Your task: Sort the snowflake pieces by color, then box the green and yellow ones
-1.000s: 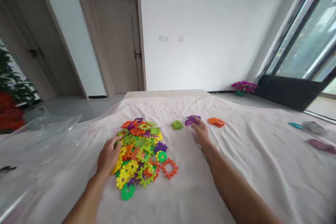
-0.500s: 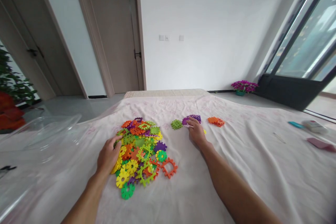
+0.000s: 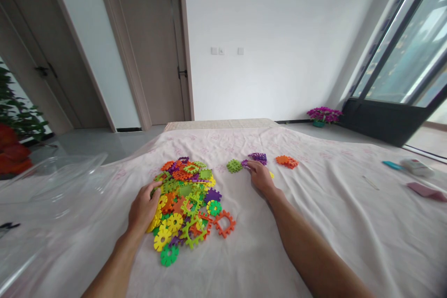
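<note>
On the pale cloth lies a pile of plastic interlocking pieces (image 3: 185, 191), toothed squares and notched discs in yellow, green, orange and purple. My left hand (image 3: 144, 206) rests against the pile's left edge, thumb and fingers apart, fingertips partly hidden. Further right, my right hand (image 3: 261, 176) has its fingers closed on a purple toothed piece (image 3: 245, 163), which they mostly cover. Just behind it sit more purple pieces (image 3: 259, 157). A small group of green pieces (image 3: 234, 165) is to its left, an orange group (image 3: 287, 161) to its right. Some yellow (image 3: 272, 174) peeks out beside my wrist.
Clear plastic containers (image 3: 66, 177) stand at the left. Toward the right edge are a blue item (image 3: 392, 165), a whitish packet (image 3: 417, 167), a pink item (image 3: 426, 192) and a thin stick (image 3: 370, 183). The cloth (image 3: 328, 205) has folds on the right.
My right hand's fingers have drawn slightly down and toward me with a purple piece, uncovering more of the purple pieces behind. The left hand has hardly moved.
</note>
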Tool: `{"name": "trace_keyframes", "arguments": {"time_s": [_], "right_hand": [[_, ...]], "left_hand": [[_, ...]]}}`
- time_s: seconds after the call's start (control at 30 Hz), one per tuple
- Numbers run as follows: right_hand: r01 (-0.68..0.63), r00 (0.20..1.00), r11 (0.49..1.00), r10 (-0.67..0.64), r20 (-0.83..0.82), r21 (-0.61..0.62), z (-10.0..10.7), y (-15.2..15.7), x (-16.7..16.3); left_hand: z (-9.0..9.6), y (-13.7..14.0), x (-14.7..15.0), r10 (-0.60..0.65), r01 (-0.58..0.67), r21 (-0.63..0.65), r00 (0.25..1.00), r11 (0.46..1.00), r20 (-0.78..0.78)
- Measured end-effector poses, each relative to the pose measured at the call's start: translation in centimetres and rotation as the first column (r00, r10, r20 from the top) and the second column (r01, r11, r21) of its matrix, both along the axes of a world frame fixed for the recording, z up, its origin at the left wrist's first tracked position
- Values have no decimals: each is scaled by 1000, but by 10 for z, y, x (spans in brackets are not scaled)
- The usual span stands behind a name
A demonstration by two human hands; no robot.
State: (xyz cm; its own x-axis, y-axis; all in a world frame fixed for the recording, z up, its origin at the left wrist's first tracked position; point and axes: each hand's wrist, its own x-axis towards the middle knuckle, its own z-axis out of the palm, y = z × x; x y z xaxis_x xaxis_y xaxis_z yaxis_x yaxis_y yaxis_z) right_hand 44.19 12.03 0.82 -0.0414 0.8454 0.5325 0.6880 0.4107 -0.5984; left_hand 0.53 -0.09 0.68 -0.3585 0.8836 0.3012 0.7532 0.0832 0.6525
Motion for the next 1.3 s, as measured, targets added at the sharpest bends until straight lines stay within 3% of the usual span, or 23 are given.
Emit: {"name": "trace_keyframes", "arguments": {"time_s": [0.07,0.13,0.23,0.3,0.37,0.43,0.63,0.83,0.93,1.07,1.17,1.3], "right_hand": [[32,988,998,-41,-149,-63,1,0,-2],[-7,913,987,-59,-403,-162,3,1,-6],[-184,605,960,-60,-794,-213,7,3,-10],[-244,409,951,-77,-909,-190,9,5,-11],[-244,333,952,-97,-938,-185,10,7,-10],[-220,353,954,-116,-929,-202,10,8,-10],[-101,613,965,-131,-779,-242,4,6,-9],[-11,686,983,-127,-717,-185,13,-3,-12],[-152,730,961,-49,-682,-232,23,-14,-20],[-370,825,862,133,-550,-347,31,-31,-41],[-459,876,796,331,-352,-394,35,-42,-59],[-460,872,804,489,-22,-377,40,-57,-79]], "left_hand": [[0,0,0,1,-1,1,1000,1000,-1],[0,0,0,3,-3,-5,1000,1000,2],[0,0,0,1,-1,-8,1000,1000,9],[0,0,0,-2,2,-7,1000,1000,12],[0,0,0,-3,3,-9,1000,1000,12],[0,0,0,0,0,-12,1000,1000,11],[4,-2,2,-2,3,-15,1000,1000,11],[2,-2,1,-6,6,-12,1000,1000,17],[2,-2,1,-7,7,-13,1000,1000,15],[4,-2,2,-22,22,0,1000,1000,22],[4,-2,2,-16,16,-6,1000,1000,23],[3,-1,2,-15,16,-12,1000,1000,23]]}}
